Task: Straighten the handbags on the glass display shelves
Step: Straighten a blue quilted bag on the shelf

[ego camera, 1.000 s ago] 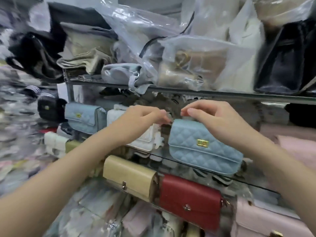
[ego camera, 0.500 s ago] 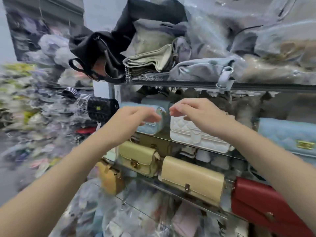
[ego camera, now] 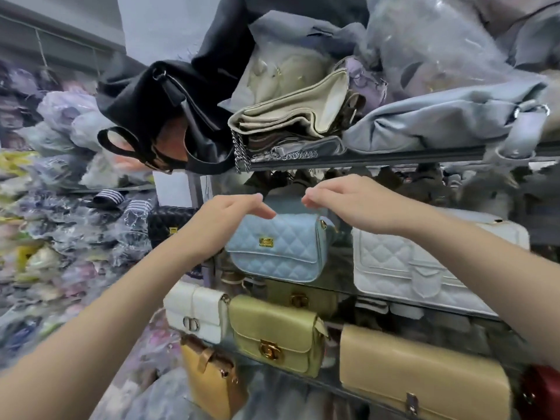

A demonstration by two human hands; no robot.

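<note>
A light blue quilted handbag [ego camera: 281,247] with a gold clasp stands upright at the left end of the middle glass shelf [ego camera: 488,317]. My left hand [ego camera: 227,221] reaches to its top left corner, fingers straight, thumb lying on the bag's upper front. Over the bag's top right corner hovers my right hand [ego camera: 348,204], fingers loosely bent with their tips at the top edge; contact is unclear. A white quilted handbag [ego camera: 424,265] stands just to the right on the same shelf, and a black quilted bag [ego camera: 169,225] sits to the left beyond the frame post.
The shelf below carries a small white bag [ego camera: 197,310], an olive-gold bag [ego camera: 275,334], a tan clutch [ego camera: 424,377] and a red bag [ego camera: 542,392]. A mustard bag [ego camera: 212,377] sits lower. The top shelf [ego camera: 363,160] is heaped with a black bag [ego camera: 151,116], folded beige bags [ego camera: 291,116] and plastic-wrapped bags [ego camera: 424,40].
The view has swung left along the shelf. Both hands have left a blue bag further right, passed the white quilted bag, and now sit at the top of the leftmost light blue bag.
</note>
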